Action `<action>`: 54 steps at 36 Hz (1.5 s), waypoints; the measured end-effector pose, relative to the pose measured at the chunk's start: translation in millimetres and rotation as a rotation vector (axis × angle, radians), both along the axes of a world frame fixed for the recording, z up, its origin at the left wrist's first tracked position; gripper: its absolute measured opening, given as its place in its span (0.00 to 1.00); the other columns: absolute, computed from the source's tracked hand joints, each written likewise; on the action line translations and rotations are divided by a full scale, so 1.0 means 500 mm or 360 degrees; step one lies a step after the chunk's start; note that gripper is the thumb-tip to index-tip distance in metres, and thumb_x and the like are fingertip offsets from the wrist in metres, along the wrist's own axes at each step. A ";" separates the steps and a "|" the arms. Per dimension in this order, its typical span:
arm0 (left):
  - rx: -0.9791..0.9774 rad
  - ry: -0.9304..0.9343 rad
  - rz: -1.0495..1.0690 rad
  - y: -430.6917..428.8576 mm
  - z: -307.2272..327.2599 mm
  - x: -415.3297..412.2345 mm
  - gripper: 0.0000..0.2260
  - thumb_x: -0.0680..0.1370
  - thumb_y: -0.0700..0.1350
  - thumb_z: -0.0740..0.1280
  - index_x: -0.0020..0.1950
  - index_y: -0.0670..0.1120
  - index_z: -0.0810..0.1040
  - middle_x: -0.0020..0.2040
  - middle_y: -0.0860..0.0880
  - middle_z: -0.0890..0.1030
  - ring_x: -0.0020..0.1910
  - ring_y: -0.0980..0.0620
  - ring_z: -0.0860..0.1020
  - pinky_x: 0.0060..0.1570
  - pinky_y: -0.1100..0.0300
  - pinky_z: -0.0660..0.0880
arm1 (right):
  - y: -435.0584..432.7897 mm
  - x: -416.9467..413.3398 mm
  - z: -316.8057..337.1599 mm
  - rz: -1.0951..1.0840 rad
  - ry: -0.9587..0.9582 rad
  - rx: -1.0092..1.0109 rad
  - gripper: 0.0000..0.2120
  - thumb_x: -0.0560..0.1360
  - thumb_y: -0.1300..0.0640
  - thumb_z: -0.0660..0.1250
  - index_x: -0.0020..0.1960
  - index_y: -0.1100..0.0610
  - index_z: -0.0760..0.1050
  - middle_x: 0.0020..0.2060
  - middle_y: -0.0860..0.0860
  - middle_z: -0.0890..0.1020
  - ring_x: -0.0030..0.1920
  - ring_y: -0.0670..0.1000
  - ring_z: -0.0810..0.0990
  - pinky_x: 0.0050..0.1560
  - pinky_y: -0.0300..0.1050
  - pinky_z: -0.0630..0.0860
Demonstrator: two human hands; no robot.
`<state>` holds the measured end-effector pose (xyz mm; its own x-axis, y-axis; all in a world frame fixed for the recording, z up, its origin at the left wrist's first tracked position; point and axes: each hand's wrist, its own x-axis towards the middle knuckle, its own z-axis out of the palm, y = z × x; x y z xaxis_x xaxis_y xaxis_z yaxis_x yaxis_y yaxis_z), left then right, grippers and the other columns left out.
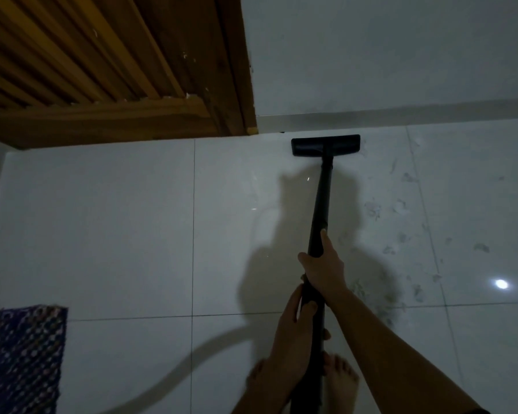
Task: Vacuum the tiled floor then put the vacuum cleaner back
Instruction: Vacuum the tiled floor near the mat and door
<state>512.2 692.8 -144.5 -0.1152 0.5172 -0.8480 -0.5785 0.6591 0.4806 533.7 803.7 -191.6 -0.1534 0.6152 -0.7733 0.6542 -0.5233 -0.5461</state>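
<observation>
Both hands clamped on the black vacuum wand (320,210), one above the other. Right hand (323,267) higher up the tube, fingers wrapped round, thumb laid along the shaft. Left hand (293,333) lower, closed round the thicker grip section just below the right. Hands near each other, not clearly touching.

Wand's long axis runs from the bottom of view, between two bare feet (341,380), up and away toward the wall (401,49), leaning slightly right. It ends in the floor head (326,145), a flat black bar set crosswise to the tube, lying on the tiled floor (126,228) just beside the skirting at the wall's foot, near the corner of a wooden slatted door (102,64).

Scattered pale scraps of debris (401,222) on the tiles right of the wand. Patterned blue mat (21,357) at lower left, well apart, cut by the frame edge.

Lighting dim. Wand's lower end cut off by the bottom edge; vacuum body out of sight. A curved grey band (198,348) crosses the tiles left of the feet: hose or its shadow, cannot tell.
</observation>
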 end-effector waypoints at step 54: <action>-0.0042 0.0146 -0.0165 -0.052 0.156 0.314 0.17 0.83 0.46 0.54 0.71 0.49 0.66 0.37 0.43 0.77 0.23 0.53 0.74 0.21 0.64 0.71 | -0.068 0.329 0.094 0.0101 -0.0142 0.0061 0.37 0.77 0.61 0.62 0.79 0.52 0.47 0.53 0.58 0.76 0.32 0.50 0.76 0.30 0.39 0.72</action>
<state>669.4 666.6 -66.7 -0.1397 0.5079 -0.8500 -0.4611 0.7263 0.5098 698.4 769.6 -144.4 -0.1243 0.6358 -0.7617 0.7324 -0.4591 -0.5028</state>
